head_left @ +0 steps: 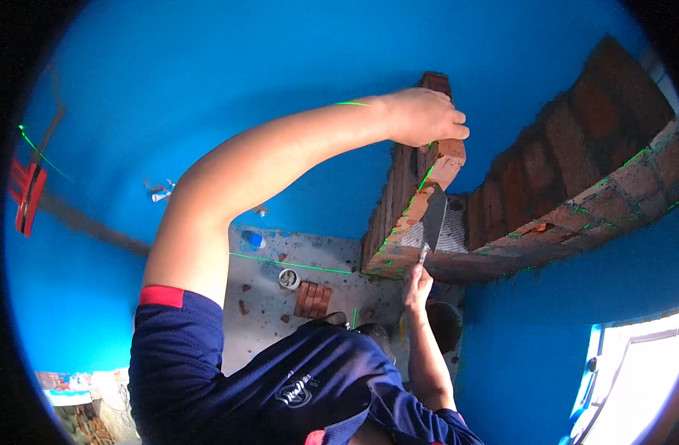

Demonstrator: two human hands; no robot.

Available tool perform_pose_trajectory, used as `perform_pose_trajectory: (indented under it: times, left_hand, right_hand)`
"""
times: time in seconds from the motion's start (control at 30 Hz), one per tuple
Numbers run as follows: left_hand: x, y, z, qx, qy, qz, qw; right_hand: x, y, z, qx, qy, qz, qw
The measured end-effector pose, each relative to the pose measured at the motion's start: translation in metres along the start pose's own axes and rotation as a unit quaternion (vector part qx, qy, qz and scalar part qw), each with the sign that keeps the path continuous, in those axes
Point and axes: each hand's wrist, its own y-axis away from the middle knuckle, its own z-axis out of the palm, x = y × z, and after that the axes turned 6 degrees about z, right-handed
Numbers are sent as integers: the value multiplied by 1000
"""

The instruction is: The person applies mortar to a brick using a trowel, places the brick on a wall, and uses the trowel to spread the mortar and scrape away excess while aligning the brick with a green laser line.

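Note:
My left hand (427,117) reaches across to the top of a narrow brick wall (387,211), its fingers closed over a reddish brick (449,157) at the upper end. My right hand (416,286) grips the handle of a trowel (433,216). The trowel's grey blade points upward and lies close beside the wall's edge, just below that brick; whether it touches the mortar I cannot tell. The undersides of my left fingers are hidden behind the brick and hand.
A second, longer brick wall (547,170) stands to the right against blue walls. On the floor are stacked bricks (313,300), a white pot (289,279), a dark bucket (445,326) and scattered fragments. Green laser lines cross floor and brickwork. A bright window (636,371) is at lower right.

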Motion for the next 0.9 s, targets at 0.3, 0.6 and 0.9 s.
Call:
perform_pose_trajectory:
  times: [0.3, 0.6, 0.9]
  left_hand:
    - [-3, 0, 5, 39, 22, 1, 999]
    - [-2, -1, 4, 50, 34, -6, 998]
    - [-4, -1, 1, 6, 71, -15, 997]
  right_hand:
    - [17, -2, 11, 34, 0, -16, 999]
    - [25, -13, 18, 35, -92, -53, 994]
    - [-25, -65, 36, 37, -47, -121, 991]
